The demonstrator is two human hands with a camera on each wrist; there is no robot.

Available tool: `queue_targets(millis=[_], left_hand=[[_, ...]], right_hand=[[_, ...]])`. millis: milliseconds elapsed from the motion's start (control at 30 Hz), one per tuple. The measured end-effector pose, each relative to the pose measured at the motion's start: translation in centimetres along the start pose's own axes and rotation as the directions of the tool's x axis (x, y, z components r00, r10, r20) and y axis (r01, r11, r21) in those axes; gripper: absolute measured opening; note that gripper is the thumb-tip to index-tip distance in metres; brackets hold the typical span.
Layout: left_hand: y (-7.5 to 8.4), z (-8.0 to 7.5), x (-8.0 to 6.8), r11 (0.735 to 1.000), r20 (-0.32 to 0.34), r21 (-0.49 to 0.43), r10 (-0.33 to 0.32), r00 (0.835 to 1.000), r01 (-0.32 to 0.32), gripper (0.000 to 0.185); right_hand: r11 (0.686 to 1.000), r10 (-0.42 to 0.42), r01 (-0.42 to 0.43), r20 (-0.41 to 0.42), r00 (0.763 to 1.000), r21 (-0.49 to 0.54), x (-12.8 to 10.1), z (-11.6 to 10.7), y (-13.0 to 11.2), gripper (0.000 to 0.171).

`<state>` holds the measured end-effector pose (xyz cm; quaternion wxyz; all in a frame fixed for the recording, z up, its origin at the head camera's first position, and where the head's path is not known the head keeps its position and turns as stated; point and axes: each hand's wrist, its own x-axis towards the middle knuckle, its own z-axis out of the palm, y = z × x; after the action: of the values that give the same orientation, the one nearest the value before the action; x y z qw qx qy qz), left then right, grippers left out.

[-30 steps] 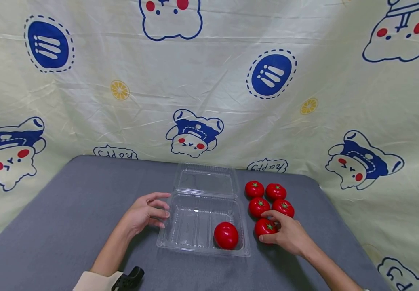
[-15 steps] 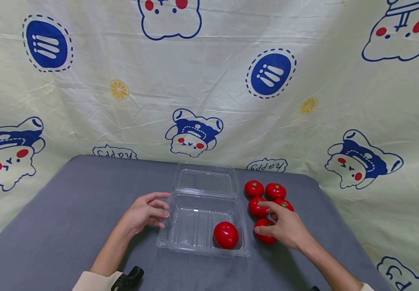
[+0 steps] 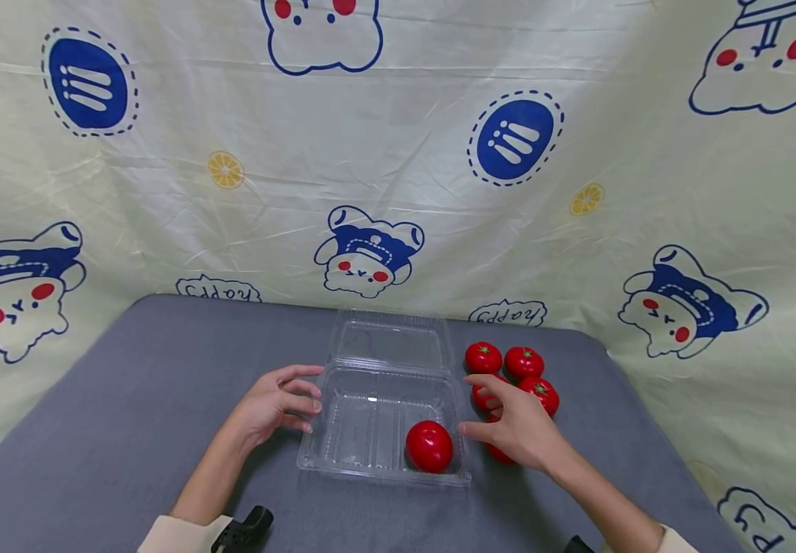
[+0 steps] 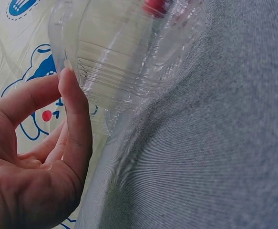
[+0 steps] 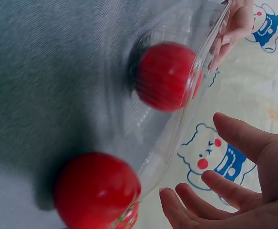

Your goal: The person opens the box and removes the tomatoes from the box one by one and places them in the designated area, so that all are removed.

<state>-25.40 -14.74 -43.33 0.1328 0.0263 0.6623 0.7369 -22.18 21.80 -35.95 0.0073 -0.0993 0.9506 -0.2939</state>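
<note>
A clear plastic clamshell box [image 3: 352,430] stands on the cloth, lid [image 3: 391,342] laid back behind it. Inside, near its front right corner, is a red tomato [image 3: 429,447]. My left hand [image 3: 280,405] rests its fingertips at the box's left side; the left wrist view has them right at the rim [image 4: 62,47]. Beyond the right wall, my right hand [image 3: 518,422] spreads its fingers and holds nothing, its fingertips close to the rim. It partly covers the nearer tomatoes of the group on the right. A stemmed tomato [image 5: 97,191] sits outside the box in the right wrist view.
Several tomatoes, among them a back left one [image 3: 483,358] and a back right one [image 3: 524,362], sit close together right of the box. Grey cloth [image 3: 149,399] covers the table. A patterned curtain [image 3: 398,153] hangs behind its far edge.
My right hand has moved left from over the near tomato to the box's right rim, with nothing in it. My left hand has stayed in place; the tomatoes show no clear shift.
</note>
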Motion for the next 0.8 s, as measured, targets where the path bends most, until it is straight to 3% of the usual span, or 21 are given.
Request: queue_targets(millis=[800], left_hand=[[0.0,0.0,0.0,1.000,0.005,-0.003,-0.002,1.000,0.002,0.067]], right_hand=[[0.995,-0.036,0.029,0.066,0.997,0.095,0.1,3.6,-3.0,0.062]])
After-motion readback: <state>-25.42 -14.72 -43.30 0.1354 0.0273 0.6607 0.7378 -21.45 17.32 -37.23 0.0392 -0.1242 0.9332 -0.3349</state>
